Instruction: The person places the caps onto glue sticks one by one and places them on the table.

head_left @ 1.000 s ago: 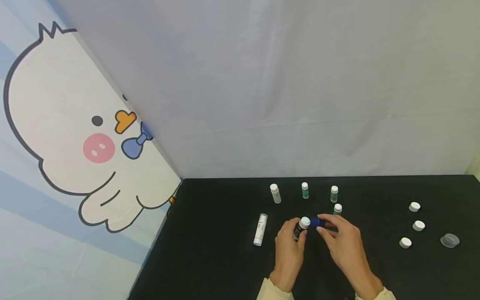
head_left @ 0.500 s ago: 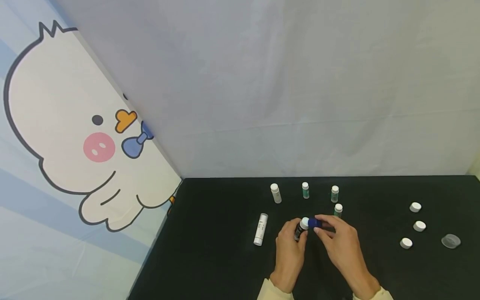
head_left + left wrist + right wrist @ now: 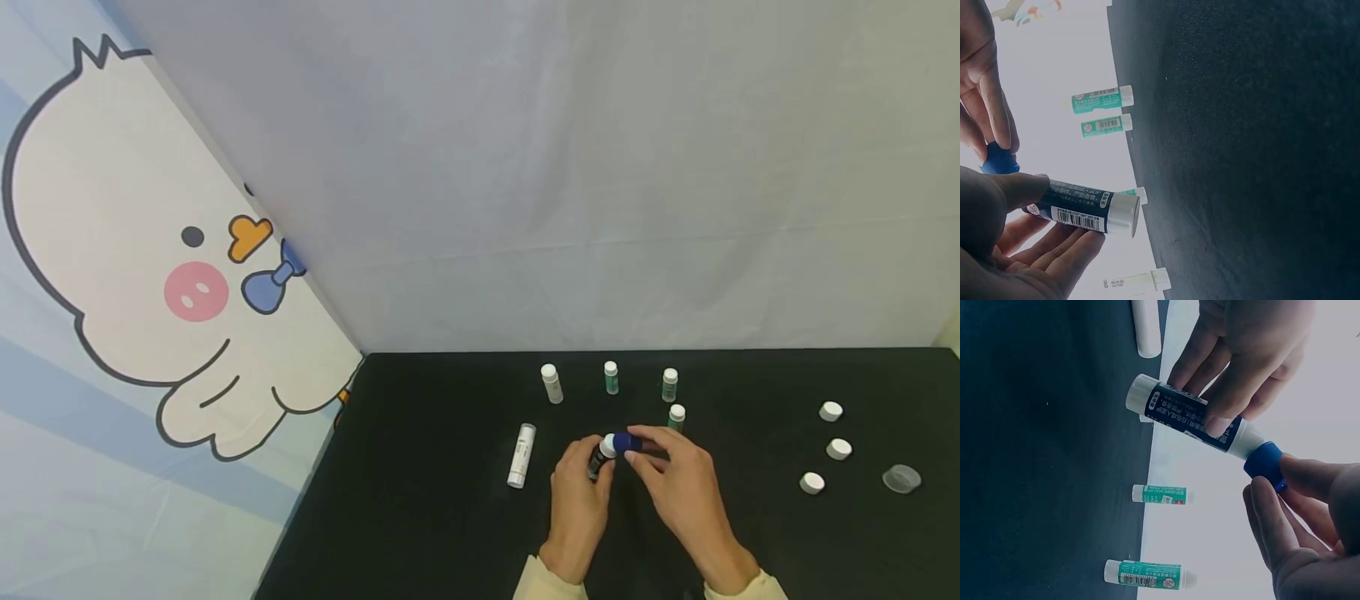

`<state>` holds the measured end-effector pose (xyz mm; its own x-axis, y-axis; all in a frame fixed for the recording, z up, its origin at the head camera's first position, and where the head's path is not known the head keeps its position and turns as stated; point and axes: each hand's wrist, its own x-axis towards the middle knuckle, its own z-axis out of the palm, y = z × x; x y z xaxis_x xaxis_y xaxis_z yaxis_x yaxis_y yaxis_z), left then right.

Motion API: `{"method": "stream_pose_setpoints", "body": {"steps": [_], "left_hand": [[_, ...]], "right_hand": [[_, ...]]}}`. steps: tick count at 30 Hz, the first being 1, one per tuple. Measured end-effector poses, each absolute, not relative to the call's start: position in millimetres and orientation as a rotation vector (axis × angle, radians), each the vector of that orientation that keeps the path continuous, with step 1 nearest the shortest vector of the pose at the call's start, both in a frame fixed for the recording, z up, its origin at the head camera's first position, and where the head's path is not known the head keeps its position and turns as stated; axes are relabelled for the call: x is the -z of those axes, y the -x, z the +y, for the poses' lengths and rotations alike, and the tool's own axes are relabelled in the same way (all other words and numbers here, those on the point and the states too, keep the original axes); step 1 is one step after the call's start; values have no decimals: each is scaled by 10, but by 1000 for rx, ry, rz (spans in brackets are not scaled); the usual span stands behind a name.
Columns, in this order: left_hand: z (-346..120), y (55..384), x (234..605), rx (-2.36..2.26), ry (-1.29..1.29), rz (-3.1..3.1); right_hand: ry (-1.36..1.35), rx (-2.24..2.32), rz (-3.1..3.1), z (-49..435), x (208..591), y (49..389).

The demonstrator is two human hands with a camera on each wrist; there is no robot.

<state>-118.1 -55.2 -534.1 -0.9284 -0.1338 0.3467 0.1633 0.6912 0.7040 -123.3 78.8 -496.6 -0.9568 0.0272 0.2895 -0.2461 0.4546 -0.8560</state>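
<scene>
- The dark glue stick (image 3: 1188,417) tilts over the tabletop (image 3: 420,517), the left hand (image 3: 581,504) curled round its barrel.
- The right hand (image 3: 684,483) pinches the blue cap (image 3: 1264,465) against the stick's white-collared end; its seating is unclear.
- A crooked push or loose pinch could drop the cap.
- A forward sweep could topple the nearest green stick (image 3: 676,420).
- Sideways room reaches toward 3 white caps (image 3: 838,450); the far edge lies well beyond.

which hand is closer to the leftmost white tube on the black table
Left. The left hand, holding the navy tube, is just right of the leftmost white tube; the right hand, pinching the blue cap, is farther right.
</scene>
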Motion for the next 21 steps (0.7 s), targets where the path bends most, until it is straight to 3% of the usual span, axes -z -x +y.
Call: {"method": "stream_pose_setpoints", "body": {"steps": [21], "left_hand": [[-588, 1145, 5335, 1013, 111, -2582]], "right_hand": [[-323, -1413, -2465, 787, 4993, 1264]]}}
